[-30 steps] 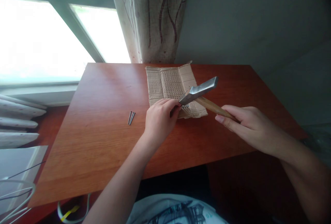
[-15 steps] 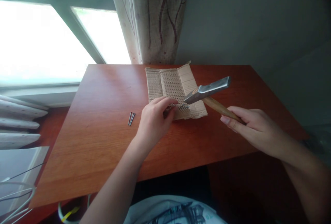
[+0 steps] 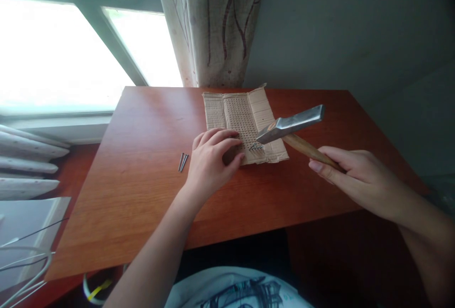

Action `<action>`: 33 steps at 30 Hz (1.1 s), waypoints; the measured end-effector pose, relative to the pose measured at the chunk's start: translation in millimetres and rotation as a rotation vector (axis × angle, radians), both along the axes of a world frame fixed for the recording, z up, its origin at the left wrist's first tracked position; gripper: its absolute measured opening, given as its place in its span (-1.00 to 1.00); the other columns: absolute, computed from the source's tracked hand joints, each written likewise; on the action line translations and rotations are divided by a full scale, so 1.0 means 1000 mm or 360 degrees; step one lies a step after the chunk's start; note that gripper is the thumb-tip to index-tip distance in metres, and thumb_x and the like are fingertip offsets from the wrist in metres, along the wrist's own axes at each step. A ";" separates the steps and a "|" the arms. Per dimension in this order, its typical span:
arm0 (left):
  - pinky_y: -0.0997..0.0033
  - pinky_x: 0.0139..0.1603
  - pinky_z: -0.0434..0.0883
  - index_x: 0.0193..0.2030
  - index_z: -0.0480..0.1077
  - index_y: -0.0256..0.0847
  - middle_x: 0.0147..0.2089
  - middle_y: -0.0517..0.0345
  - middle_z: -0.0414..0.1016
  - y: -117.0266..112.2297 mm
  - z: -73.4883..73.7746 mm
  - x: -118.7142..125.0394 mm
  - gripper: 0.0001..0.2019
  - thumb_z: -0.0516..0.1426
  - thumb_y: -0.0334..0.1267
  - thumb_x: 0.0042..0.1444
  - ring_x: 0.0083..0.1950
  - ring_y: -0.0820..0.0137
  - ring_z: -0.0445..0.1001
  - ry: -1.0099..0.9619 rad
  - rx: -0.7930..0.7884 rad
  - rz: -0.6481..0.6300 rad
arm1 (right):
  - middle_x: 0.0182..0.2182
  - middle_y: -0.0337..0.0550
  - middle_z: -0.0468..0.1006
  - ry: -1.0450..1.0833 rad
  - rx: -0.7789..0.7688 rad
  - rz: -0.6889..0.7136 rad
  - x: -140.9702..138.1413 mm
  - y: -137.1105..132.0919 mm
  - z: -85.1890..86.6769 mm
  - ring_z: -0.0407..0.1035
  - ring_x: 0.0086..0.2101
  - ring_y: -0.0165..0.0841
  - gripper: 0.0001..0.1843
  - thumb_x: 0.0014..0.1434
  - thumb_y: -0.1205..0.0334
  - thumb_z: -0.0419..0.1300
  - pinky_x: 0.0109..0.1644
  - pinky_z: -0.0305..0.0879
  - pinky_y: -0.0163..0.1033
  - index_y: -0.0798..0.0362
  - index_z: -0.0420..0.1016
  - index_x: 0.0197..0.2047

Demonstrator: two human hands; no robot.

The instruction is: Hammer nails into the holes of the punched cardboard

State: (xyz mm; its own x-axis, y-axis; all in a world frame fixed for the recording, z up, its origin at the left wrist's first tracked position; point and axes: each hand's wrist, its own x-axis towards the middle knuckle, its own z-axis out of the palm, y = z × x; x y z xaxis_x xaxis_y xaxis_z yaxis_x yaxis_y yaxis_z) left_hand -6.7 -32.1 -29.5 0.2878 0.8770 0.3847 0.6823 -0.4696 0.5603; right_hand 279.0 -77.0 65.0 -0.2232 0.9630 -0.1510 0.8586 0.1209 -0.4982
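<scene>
A flat piece of cardboard (image 3: pixel 245 109) full of small holes lies on the reddish wooden table (image 3: pixel 142 194). My left hand (image 3: pixel 209 163) rests with loosely curled fingers on the cardboard's near left corner and holds nothing. Several nails (image 3: pixel 256 147) stand in the cardboard just right of its fingertips. My right hand (image 3: pixel 350 175) grips the wooden handle of a hammer (image 3: pixel 289 125), whose metal head hovers just above those nails.
Loose nails (image 3: pixel 183 162) lie on the table left of my left hand. A patterned curtain (image 3: pixel 213 23) and a bright window (image 3: pixel 64 47) stand behind the table. White cables (image 3: pixel 24 270) and slats (image 3: pixel 28 166) sit at the left edge.
My left hand let go of the nail it pinched and slid left, laying its fingers on the cardboard. The hammer head drew back to the right and rose slightly.
</scene>
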 end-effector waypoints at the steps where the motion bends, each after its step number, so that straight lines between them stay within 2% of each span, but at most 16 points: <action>1: -0.02 0.34 0.27 -0.04 0.59 -0.02 0.20 0.16 0.59 0.000 0.000 0.000 -0.81 0.25 -0.20 0.22 0.28 0.12 0.44 -0.0011 -0.0003 0.0005 | -0.62 -0.32 0.26 -0.0006 0.0006 0.0003 -0.001 0.000 0.002 0.17 -0.59 -0.42 -0.49 0.37 -0.21 0.09 -0.51 0.01 -0.25 -0.02 0.27 -0.47; 5: -0.01 0.34 0.28 -0.05 0.60 -0.02 0.19 0.16 0.60 0.000 0.000 0.001 -0.82 0.27 -0.21 0.20 0.28 0.12 0.44 -0.0044 -0.0007 0.0016 | -0.61 -0.32 0.28 -0.0005 0.0003 0.0012 -0.006 0.000 0.003 0.18 -0.59 -0.42 -0.50 0.38 -0.20 0.08 -0.51 0.02 -0.25 -0.02 0.29 -0.46; 10: -0.01 0.34 0.28 -0.06 0.61 -0.03 0.18 0.16 0.61 0.000 0.000 0.001 -0.82 0.26 -0.21 0.21 0.27 0.13 0.45 -0.0042 -0.0011 0.0018 | -0.59 -0.31 0.30 0.0014 -0.0100 0.0043 -0.010 0.003 -0.003 0.21 -0.56 -0.42 -0.51 0.38 -0.19 0.08 -0.49 0.06 -0.26 -0.02 0.30 -0.44; 17: -0.01 0.36 0.27 -0.06 0.61 -0.01 0.18 0.16 0.60 0.000 0.000 0.001 -0.82 0.26 -0.20 0.21 0.28 0.12 0.44 -0.0045 -0.0022 0.0026 | -0.60 -0.32 0.28 -0.0021 -0.0005 0.0030 -0.010 0.002 -0.001 0.19 -0.58 -0.42 -0.53 0.39 -0.15 0.08 -0.50 0.04 -0.26 -0.02 0.28 -0.45; 22: 0.00 0.34 0.27 -0.06 0.61 -0.01 0.18 0.18 0.60 0.001 0.000 0.001 -0.82 0.26 -0.20 0.21 0.27 0.12 0.44 -0.0043 -0.0023 0.0018 | -0.57 -0.30 0.33 -0.0039 -0.0030 0.0075 -0.013 0.005 -0.006 0.24 -0.54 -0.40 -0.57 0.40 -0.12 0.08 -0.46 0.08 -0.26 -0.02 0.36 -0.40; 28: 0.01 0.35 0.25 -0.06 0.61 -0.01 0.18 0.19 0.60 0.001 -0.001 0.001 -0.82 0.26 -0.20 0.21 0.28 0.12 0.43 -0.0040 -0.0014 0.0019 | -0.59 -0.31 0.30 -0.0013 -0.0009 0.0040 -0.014 0.007 -0.011 0.20 -0.56 -0.41 -0.54 0.39 -0.13 0.09 -0.47 0.04 -0.26 -0.02 0.30 -0.44; 33: 0.03 0.35 0.25 -0.06 0.61 -0.01 0.18 0.17 0.60 0.001 -0.001 0.001 -0.82 0.26 -0.19 0.21 0.28 0.13 0.43 -0.0035 -0.0012 0.0027 | -0.56 -0.31 0.32 -0.0020 -0.0062 0.0066 -0.016 0.008 -0.015 0.23 -0.53 -0.40 -0.58 0.41 -0.10 0.07 -0.45 0.07 -0.26 -0.01 0.35 -0.39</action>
State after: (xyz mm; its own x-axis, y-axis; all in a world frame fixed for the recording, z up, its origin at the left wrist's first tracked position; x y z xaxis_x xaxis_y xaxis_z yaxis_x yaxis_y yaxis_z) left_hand -5.4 -31.2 -31.0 0.2643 0.8848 0.3839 0.6779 -0.4535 0.5786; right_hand 263.0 -69.3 49.7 -0.2605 0.9463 -0.1914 0.8596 0.1370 -0.4923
